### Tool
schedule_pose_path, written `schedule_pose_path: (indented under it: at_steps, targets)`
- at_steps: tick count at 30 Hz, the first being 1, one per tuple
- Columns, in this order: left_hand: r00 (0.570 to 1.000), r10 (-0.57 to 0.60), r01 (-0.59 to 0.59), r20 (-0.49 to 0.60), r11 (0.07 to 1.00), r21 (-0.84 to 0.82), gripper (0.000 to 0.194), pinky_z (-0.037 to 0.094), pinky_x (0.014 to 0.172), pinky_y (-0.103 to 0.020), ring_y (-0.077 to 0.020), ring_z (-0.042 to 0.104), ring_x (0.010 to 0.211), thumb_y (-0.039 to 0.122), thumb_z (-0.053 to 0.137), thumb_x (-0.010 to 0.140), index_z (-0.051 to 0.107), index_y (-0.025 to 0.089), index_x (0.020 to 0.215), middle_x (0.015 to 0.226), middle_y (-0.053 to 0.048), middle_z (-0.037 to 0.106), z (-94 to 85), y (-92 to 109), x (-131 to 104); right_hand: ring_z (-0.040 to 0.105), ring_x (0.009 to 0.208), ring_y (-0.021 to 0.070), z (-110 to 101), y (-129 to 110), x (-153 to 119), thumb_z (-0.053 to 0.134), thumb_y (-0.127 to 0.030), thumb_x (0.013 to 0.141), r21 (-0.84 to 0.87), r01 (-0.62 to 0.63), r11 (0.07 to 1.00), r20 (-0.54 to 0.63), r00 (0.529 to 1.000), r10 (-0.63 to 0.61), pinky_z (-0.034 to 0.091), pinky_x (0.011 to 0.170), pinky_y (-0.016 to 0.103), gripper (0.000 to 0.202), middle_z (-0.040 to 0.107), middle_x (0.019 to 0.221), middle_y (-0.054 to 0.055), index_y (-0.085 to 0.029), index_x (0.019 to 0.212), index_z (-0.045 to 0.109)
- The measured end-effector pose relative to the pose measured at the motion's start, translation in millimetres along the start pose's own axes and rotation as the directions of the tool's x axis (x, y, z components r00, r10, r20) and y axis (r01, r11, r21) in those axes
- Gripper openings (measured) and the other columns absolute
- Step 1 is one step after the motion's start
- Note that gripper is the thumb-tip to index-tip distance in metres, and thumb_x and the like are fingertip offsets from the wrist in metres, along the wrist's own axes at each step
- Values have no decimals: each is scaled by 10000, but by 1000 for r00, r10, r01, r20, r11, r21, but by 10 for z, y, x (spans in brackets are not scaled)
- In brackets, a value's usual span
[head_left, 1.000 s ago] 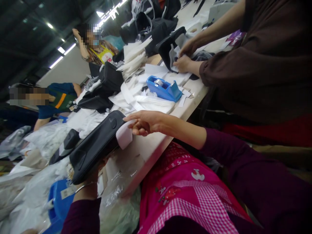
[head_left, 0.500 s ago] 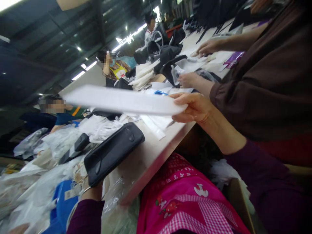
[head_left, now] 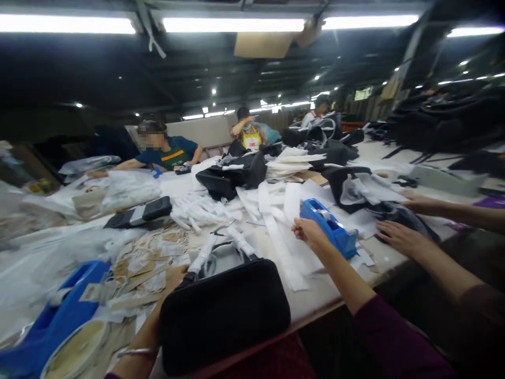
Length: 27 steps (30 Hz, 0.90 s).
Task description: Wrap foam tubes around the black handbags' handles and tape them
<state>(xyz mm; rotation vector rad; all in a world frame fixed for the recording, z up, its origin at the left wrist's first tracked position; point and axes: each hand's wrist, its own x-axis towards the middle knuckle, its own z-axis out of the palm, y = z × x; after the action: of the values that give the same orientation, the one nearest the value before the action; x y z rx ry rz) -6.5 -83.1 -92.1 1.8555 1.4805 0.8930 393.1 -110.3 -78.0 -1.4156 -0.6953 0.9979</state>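
A black handbag [head_left: 224, 316] stands close in front of me, its handles wrapped in white padding [head_left: 203, 255]. My left hand [head_left: 175, 281] grips its left side near the handle; part of the hand is hidden behind the bag. Beyond the bag, my right hand [head_left: 310, 231] is over the table with its fingers closed at the lower end of a white strip [head_left: 292, 200]. A blue tape dispenser [head_left: 331, 226] sits just behind and right of that hand. More white strips [head_left: 276, 242] lie flat beside it.
At the lower left are a second blue tape dispenser [head_left: 59, 316], a tape roll [head_left: 77, 350] and paper scraps [head_left: 150, 258]. Black bags [head_left: 232, 176] and white sheets [head_left: 292, 163] cover the table's middle. A co-worker's hands [head_left: 402, 237] work on the right; other people sit opposite.
My view has levelled and swung. The handbag has turned and come nearer, now showing its broad black face. My right hand, earlier holding out a long white strip, is now by the tape dispenser.
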Motion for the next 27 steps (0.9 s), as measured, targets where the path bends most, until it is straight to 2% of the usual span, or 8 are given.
schedule_pose_path:
  at_steps: [3, 5, 8, 11, 15, 23, 25, 27]
  targets:
    - [986, -167, 167, -17, 986, -6, 221, 490, 623, -320, -221, 599, 642, 341, 557, 478, 521, 210, 652, 592, 11, 580, 5, -271, 168, 581, 548, 131, 91, 196, 39, 579, -318, 786, -203, 23, 979, -141, 989, -52, 463, 488, 237, 485, 646, 809, 77, -129, 1202, 416]
    - [976, -218, 217, -23, 976, -23, 295, 480, 612, -306, -205, 593, 635, 368, 569, 500, 553, 206, 745, 664, 3, 601, 9, -384, 181, 626, 656, 165, 176, 322, -82, 623, -357, 749, -362, 112, 925, -114, 980, -163, 507, 569, 283, 654, 646, 956, 99, -165, 1315, 358]
    - [979, -203, 203, 12, 979, -15, 319, 455, 608, -278, -174, 572, 620, 399, 593, 566, 565, 205, 818, 710, 13, 600, 13, -440, 141, 639, 805, 203, 394, 445, -371, 610, -451, 750, -404, 174, 898, 155, 981, -121, 531, 680, 336, 654, 617, 1088, 123, -178, 1308, 406]
    - [986, -162, 163, 42, 986, -15, 263, 418, 595, -253, -160, 547, 632, 395, 608, 624, 557, 205, 799, 677, 31, 572, 20, -454, 138, 629, 886, 210, 652, 489, -558, 608, -474, 749, -346, 59, 936, 332, 941, 63, 519, 757, 346, 664, 596, 1114, 126, -163, 1299, 404]
    - [984, -165, 171, 65, 981, -89, 227, 385, 571, -234, -132, 497, 606, 365, 616, 661, 540, 195, 790, 658, 49, 531, 48, -466, 189, 619, 811, 186, 837, 543, -492, 658, -380, 683, -336, 29, 941, 380, 919, 107, 500, 730, 327, 626, 594, 1023, 73, -167, 1239, 465]
    - [985, -154, 166, 80, 967, -191, 247, 394, 575, -233, -127, 505, 615, 348, 648, 663, 572, 178, 825, 682, 38, 549, 143, -507, 396, 606, 741, 189, 837, 559, -174, 632, -271, 658, -419, 110, 901, 398, 914, 74, 491, 645, 308, 527, 613, 960, 67, -183, 1171, 550]
    - [984, -161, 172, 78, 971, -164, 264, 421, 605, -247, -139, 530, 645, 356, 642, 681, 592, 172, 862, 713, 22, 568, 98, -492, 408, 605, 752, 201, 861, 413, -212, 621, -294, 698, -528, 216, 821, 334, 942, -33, 496, 664, 336, 511, 607, 995, 87, -168, 1188, 547]
    - [985, -168, 172, 41, 975, -142, 283, 457, 679, -276, -165, 572, 734, 370, 614, 727, 609, 166, 923, 796, -10, 600, 3, -420, 341, 606, 843, 218, 939, 191, -347, 601, -302, 762, -627, 391, 674, 296, 920, -258, 490, 757, 365, 432, 598, 1061, 96, -179, 1174, 564]
